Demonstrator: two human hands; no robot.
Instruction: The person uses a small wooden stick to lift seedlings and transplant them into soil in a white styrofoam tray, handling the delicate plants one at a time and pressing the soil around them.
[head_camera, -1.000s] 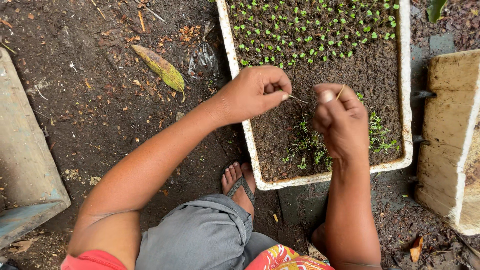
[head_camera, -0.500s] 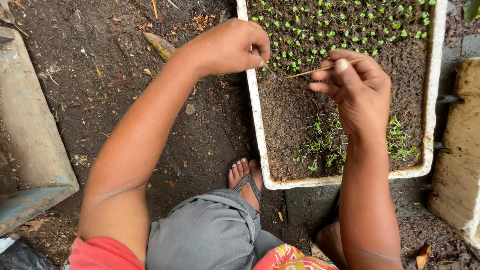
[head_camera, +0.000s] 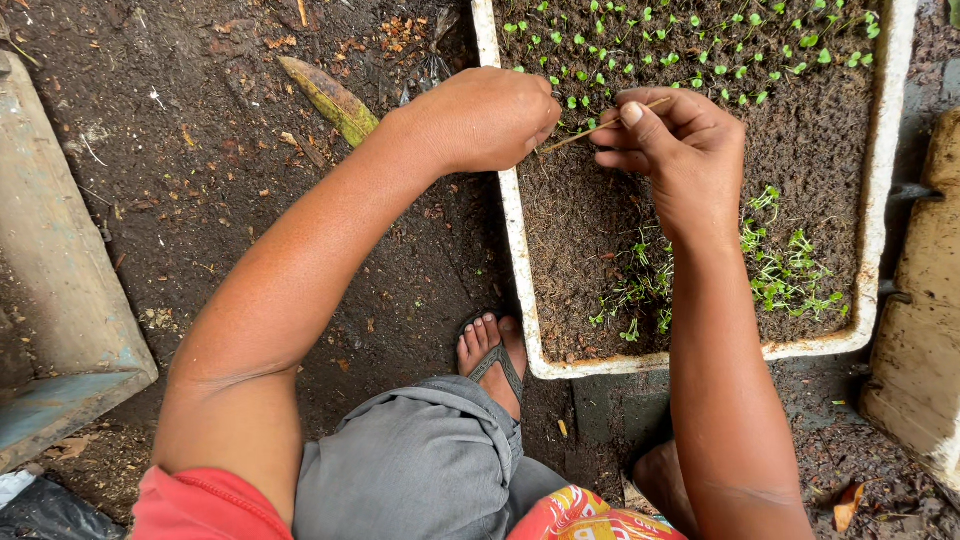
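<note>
over white seedling tray: right hand pinching thin stick as dibber; left hand curled shut near its tip, contents hidden, steadying above sprouts

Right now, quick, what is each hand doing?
Left hand: closed, fingers curled at one end of the thin stick.
Right hand: closed, pinching the thin stick.

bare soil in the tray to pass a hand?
Bare soil band across the tray, between the far seedling rows and the near loose seedling clump. Both are crowded. Left hand and right hand, holding a thin stick, occupy its upper edge.
</note>
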